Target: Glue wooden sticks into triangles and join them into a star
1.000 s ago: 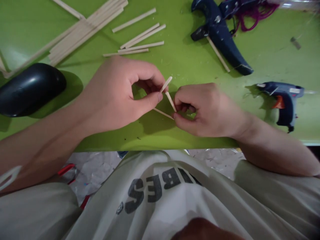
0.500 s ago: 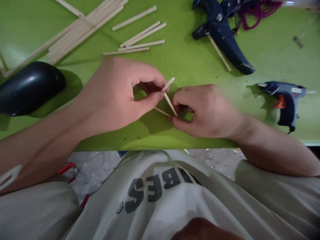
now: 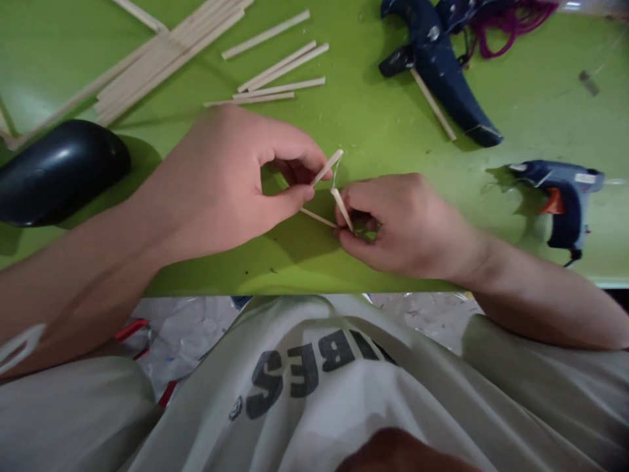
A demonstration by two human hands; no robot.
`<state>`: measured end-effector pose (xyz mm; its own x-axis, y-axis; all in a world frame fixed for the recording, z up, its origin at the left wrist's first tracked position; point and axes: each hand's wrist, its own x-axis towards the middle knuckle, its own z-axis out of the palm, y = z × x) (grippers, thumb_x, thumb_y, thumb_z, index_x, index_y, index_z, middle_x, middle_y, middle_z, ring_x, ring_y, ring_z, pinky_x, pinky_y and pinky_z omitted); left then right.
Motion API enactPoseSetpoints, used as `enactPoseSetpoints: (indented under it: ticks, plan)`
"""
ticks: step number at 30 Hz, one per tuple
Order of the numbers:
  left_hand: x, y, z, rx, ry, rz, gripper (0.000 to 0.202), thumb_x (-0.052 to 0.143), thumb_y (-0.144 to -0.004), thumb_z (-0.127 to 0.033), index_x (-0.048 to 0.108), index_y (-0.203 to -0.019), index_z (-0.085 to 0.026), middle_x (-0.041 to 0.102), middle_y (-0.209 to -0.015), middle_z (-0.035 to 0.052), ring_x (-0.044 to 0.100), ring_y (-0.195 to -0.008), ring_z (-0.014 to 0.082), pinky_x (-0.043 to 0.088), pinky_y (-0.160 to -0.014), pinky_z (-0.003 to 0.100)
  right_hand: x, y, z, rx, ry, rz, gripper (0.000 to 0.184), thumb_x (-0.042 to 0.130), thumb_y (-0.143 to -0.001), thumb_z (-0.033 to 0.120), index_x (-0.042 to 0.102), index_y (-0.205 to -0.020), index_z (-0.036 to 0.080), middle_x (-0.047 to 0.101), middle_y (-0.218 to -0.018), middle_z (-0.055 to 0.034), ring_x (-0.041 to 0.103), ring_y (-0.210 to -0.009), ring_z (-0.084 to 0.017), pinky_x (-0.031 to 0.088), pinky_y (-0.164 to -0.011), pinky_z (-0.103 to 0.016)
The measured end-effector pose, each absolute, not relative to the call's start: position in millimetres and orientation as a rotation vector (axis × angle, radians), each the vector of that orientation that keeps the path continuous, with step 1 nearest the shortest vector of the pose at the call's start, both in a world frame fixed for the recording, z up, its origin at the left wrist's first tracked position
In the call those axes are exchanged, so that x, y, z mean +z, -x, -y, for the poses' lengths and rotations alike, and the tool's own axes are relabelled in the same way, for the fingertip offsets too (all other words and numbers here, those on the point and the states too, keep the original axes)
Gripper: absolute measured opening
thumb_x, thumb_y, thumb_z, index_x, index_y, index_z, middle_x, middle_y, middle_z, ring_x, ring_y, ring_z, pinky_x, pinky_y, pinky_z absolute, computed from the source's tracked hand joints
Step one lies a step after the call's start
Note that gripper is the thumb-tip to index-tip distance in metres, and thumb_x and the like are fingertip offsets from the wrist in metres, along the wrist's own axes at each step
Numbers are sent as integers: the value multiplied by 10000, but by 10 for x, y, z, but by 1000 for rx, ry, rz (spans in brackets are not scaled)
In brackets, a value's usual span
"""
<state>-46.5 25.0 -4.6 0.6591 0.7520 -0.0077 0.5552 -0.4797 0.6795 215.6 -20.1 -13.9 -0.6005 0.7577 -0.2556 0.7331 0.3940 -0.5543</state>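
And now the left hand (image 3: 233, 180) is pinching one pale stick (image 3: 328, 166) between thumb and fingers, the right hand (image 3: 405, 223) is gripping a second stick (image 3: 343, 207) in curled fingers, and a fine strand (image 3: 335, 174) is spanning their ends, right over the green desk (image 3: 393, 131)!

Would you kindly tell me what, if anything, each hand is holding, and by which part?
The left hand pinches one stick below its free upper tip; the right hand pinches a second stick near its lower end.
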Motion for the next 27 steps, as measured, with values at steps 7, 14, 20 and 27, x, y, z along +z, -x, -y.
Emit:
enactPoseSetpoints:
  ticks: [7, 14, 20, 27]
  plan:
    - [-70, 508, -281, 376, -2240, -965, 262, 705, -1079, -217, 886, -1081, -406, 876, -1085, -130, 803, -954, 174, 618, -706, 305, -94, -2132, 193, 1044, 1480, 2590, 48, 678, -930, 212, 677, -910, 256, 747, -814, -16, 614, -674, -195, 396, -642, -392]
    - [-117, 535, -306, 412, -2257, -924, 237, 709, -1088, -284, 875, -1175, -430, 874, -1129, -109, 807, -965, 211, 656, -732, 379, -97, -2132, 192, 1085, 1501, 2539, 69, 706, -914, 196, 675, -888, 252, 741, -808, -11, 600, -670, -175, 380, -639, -369]
    - [-104, 527, -287, 402, -2244, -977, 263, 705, -1078, -296, 887, -1182, -455, 866, -1132, -113, 733, -828, 173, 661, -754, 331, -98, -2169, 207, 1112, 1438, 2456, 109, 725, -932, 246, 645, -859, 253, 717, -783, 6, 594, -650, -166, 399, -607, -365]
    - [-74, 505, -275, 389, -2232, -965, 251, 698, -1086, -279, 891, -1169, -416, 867, -1109, -87, 740, -859, 166, 636, -735, 289, -71, -2197, 214, 1097, 1357, 2403, 167, 729, -997, 269, 617, -875, 242, 671, -791, 13, 540, -654, -147, 407, -624, -362]
